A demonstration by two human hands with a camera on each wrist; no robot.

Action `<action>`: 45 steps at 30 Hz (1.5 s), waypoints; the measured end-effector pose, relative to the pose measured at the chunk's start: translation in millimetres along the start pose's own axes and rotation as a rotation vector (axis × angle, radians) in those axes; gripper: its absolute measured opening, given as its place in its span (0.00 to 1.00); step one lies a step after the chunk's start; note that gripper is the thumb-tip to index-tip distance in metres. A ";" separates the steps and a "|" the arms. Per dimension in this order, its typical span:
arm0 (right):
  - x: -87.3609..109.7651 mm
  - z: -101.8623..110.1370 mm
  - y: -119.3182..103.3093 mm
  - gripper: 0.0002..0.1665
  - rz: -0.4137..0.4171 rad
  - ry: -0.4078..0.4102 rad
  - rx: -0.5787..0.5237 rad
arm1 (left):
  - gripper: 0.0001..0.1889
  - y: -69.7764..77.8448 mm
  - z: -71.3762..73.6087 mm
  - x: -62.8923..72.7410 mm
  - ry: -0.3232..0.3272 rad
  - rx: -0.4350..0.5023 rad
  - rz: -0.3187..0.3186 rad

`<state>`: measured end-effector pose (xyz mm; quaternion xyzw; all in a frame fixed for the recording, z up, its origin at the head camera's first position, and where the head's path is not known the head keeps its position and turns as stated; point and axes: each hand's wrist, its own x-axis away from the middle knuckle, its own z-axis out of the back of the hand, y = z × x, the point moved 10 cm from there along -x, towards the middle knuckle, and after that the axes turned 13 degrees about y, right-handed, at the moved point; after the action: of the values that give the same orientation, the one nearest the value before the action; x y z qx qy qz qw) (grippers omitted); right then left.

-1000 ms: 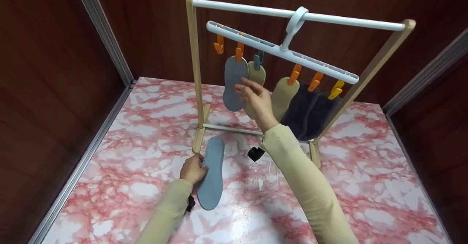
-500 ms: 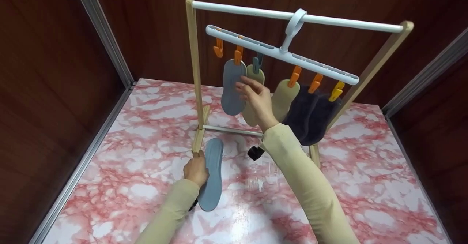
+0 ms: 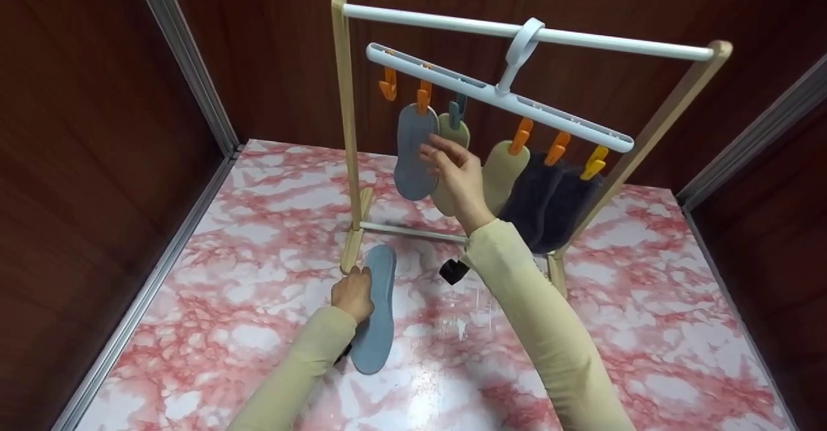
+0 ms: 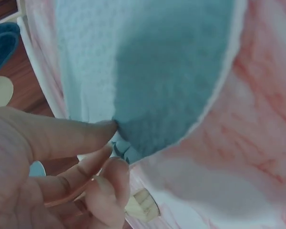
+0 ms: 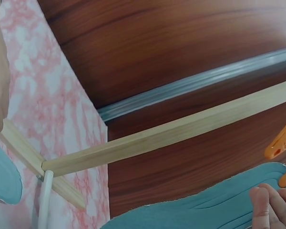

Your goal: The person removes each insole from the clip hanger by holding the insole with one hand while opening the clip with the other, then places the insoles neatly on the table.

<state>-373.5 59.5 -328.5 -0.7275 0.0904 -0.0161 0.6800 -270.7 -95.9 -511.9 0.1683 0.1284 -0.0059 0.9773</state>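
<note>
A blue-grey insole [image 3: 381,327] lies lengthwise above the marbled surface in the head view. My left hand [image 3: 352,295] pinches its left edge; in the left wrist view the thumb lies on the insole's face [image 4: 167,76] with fingers curled beneath. My right hand [image 3: 459,176] is raised at the hanger, fingers loosely bent, fingertips overlapping the right edge of a hanging blue-grey insole [image 3: 413,153]. An orange clip [image 3: 423,98] holds that insole by its top. In the right wrist view the right fingertips [image 5: 262,202] show in front of the hanging insole [image 5: 190,210].
A white clip hanger [image 3: 439,81] hangs slanted from a wood-and-white rack [image 3: 452,22]. It also carries beige insoles [image 3: 504,172] and dark insoles [image 3: 549,205]. One orange clip [image 3: 387,87] at its left end holds nothing. Brown panels [image 3: 84,127] stand around the surface.
My left hand has turned and shifted slightly right along the lower insole's edge. The hanging insoles have swayed a little; my right hand has stayed nearly in place.
</note>
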 end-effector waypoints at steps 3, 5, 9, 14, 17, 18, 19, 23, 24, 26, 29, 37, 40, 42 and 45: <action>-1.2 1.8 0.2 0.20 0.005 0.010 -0.004 | 0.15 0.5 3.4 -7.1 0.009 0.051 0.004; -1.7 1.9 -0.8 0.20 0.015 0.013 -0.016 | 0.12 0.6 8.3 -14.5 0.025 0.103 0.018; -2.0 0.6 -4.7 0.20 0.049 0.018 -0.030 | 0.09 1.1 22.7 -34.6 0.076 0.246 0.063; -1.5 -0.4 -9.6 0.19 0.078 0.032 -0.053 | 0.14 3.2 39.9 -62.6 0.135 0.393 0.110; -0.9 -0.1 -11.2 0.19 0.083 0.031 -0.064 | 0.17 5.6 48.9 -76.6 0.177 0.448 0.135; -0.6 0.0 -11.7 0.19 0.085 0.029 -0.068 | 0.18 6.9 51.5 -80.3 0.191 0.460 0.141; -0.5 0.3 -12.1 0.19 0.086 0.027 -0.071 | 0.19 8.5 53.9 -83.5 0.202 0.469 0.145; 0.0 2.5 -12.9 0.19 0.092 0.029 -0.064 | 0.20 17.6 60.2 -92.9 0.217 0.480 0.134; 0.0 2.9 -13.0 0.18 0.094 0.030 -0.061 | 0.20 20.1 61.2 -94.8 0.220 0.484 0.126; 0.5 3.2 -13.0 0.18 0.096 0.030 -0.053 | 0.21 23.8 62.9 -98.5 0.224 0.485 0.113; 1.1 1.8 -13.0 0.18 0.103 0.026 -0.056 | 0.23 25.4 63.9 -104.5 0.227 0.501 0.116; 0.1 5.2 -14.4 0.17 0.144 0.048 -0.077 | 0.31 27.3 62.3 -124.5 0.219 0.582 0.139; -0.7 7.4 -13.3 0.16 0.141 0.058 -0.089 | 0.34 31.0 62.3 -128.4 0.220 0.583 0.127; -1.0 8.4 -12.4 0.16 0.137 0.061 -0.097 | 0.35 33.0 61.8 -130.5 0.212 0.598 0.134; -1.1 10.5 -12.0 0.16 0.137 0.068 -0.095 | 0.38 37.9 61.5 -134.2 0.196 0.654 0.143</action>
<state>-371.7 70.7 -317.3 -0.7500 0.1634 0.0100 0.6409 -383.0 -84.8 -409.5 0.4808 0.2009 0.0380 0.8526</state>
